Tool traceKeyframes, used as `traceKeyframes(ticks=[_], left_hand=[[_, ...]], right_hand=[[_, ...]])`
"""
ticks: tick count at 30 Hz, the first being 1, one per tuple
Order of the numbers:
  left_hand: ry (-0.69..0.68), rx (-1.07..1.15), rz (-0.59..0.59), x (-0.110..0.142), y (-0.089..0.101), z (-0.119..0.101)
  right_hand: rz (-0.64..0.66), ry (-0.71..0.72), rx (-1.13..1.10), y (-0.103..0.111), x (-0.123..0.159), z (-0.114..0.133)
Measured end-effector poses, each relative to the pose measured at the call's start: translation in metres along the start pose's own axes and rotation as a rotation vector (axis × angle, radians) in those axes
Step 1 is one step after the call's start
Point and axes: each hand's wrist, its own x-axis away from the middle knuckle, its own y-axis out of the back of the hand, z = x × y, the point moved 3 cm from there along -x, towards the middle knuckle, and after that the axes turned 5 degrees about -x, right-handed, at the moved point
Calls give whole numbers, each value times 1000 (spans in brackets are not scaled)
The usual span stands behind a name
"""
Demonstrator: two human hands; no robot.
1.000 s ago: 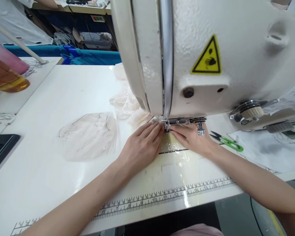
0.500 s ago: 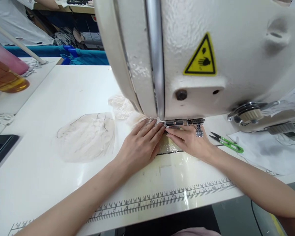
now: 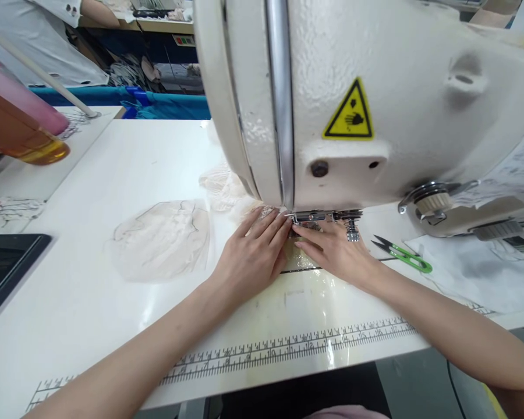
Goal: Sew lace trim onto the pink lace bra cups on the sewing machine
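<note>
Flattened hands (image 3: pixel 254 250) press pale fabric (image 3: pixel 227 186), fingers extended

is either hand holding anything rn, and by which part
The left hand presses on pale fabric by the part beside the metal foot; no grip shows. Whether the right hand holds any cannot be told.

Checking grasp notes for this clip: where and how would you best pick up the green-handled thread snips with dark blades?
I'd grip the snips across both arms of the green handle, coming from above on the handle's end. They lie flat, with the dark blades pointing away toward the machine, so that approach should keep fingers off the tips.
</note>
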Motion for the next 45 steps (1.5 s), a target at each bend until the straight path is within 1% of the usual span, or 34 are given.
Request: traceKeyframes(ticks=[5, 7, 11, 16, 18, 21, 24, 26, 28, 29, 31, 34, 36, 39, 41, 45], left_hand=[[28, 42, 30, 0, 0, 1], [43, 74, 38, -1, 0, 1], [69, 97, 17, 0, 2, 1], [84, 81, 21, 1, 0, 2], [96, 92, 20, 1, 0, 2], [95, 102, -5, 3, 1, 2], [83, 115, -89, 3, 7, 5], [130, 123, -155, 3, 12, 12], [230, 131, -164, 3, 16, 23], [286, 133, -131, 3, 16, 29], [382, 141, -23, 3, 17, 39], [474, 148, 122, 7, 19, 50], [479, 153, 174, 9, 24, 53], [410, 186, 222, 13, 37, 54], [376, 261, 253, 18, 48, 55], [432, 473, 342, 37, 66, 51]], right_hand=[[-2, 0, 126, 2, 0, 3], [-7, -29, 163, 2, 1, 0], [-2, -62, 194, 5, 0, -8], [18, -133, 226, 17, -4, -14], [21, -197, 245, 25, -6, -17], [89, -299, 349, 40, -6, -21], [205, -320, 535, 58, -3, -23], [276, -325, 626, 67, 5, -24], [308, -267, 623, 71, 19, -23], [295, -238, 617, 72, 27, -22], [254, -202, 633, 72, 45, -21], [243, -196, 658, 68, 67, -18], [267, -221, 663, 66, 77, -15], [286, -248, 660, 67, 83, -8], [282, -237, 635, 69, 84, -5], [230, -215, 605, 74, 90, -1]])
